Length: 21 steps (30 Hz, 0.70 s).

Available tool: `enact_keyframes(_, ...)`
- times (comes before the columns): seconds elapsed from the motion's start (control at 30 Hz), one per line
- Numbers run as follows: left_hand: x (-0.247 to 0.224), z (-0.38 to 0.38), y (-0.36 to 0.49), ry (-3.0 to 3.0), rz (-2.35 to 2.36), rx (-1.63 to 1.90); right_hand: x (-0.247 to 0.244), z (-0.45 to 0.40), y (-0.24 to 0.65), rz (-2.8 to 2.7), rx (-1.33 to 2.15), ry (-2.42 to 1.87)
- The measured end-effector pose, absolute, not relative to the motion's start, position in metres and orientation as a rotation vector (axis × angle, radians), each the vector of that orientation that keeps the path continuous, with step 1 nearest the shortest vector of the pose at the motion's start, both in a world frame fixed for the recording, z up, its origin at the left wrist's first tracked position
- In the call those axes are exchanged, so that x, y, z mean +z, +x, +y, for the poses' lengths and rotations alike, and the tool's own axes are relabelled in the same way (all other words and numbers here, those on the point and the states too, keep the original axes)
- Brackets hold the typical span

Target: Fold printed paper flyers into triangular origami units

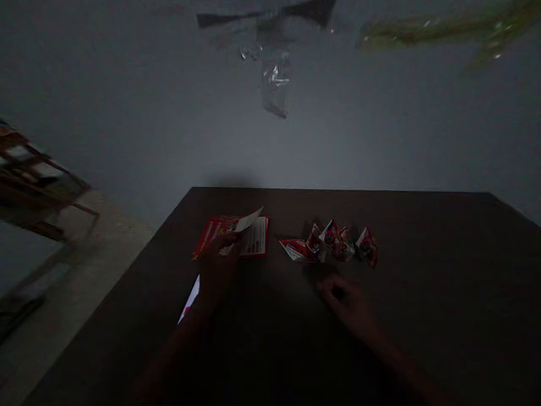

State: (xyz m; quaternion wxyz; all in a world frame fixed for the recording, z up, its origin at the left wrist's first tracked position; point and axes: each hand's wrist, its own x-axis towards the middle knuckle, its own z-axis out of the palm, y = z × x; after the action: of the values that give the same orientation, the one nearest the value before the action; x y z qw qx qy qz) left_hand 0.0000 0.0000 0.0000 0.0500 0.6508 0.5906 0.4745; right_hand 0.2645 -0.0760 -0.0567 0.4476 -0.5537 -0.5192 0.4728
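Observation:
In the dim head view, my left hand [220,256] is closed on the lifted sheet of paper [251,219], whose far corner tilts up. Under it a stack of red and white printed leaflets [258,237] lies flat on the dark table [270,316]. My right hand [344,299] hovers or rests just in front of the folded paper pieces; which one I cannot tell. Its fingers are curled in with nothing visible in them. Those red and white folded papers [332,239] stand in a zigzag row, and one separate folded paper [367,246] is at their right.
A bright strip, perhaps a phone screen [189,299], shows beside my left forearm. Behind the table rises a grey wall [270,152] with a clear plastic bag [275,82] and yellowish tape [435,28]. A wooden chair-like frame [42,186] stands at the left.

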Motion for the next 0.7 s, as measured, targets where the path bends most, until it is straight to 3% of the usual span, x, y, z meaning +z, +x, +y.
enact_keyframes(0.17,0.005,-0.049,0.031,2.094,1.692,1.442,-0.048,-0.086,0.261,-1.277,1.289,-1.34)
enact_keyframes(0.4,-0.014,-0.114,0.082,2.233,0.867,1.321,-0.036,-0.11,0.237,-0.619,1.897,-0.899)
enact_keyframes(0.7,-0.033,-0.131,0.112,1.979,0.768,1.269,-0.032,-0.125,0.241,-0.307,1.88,-1.064)
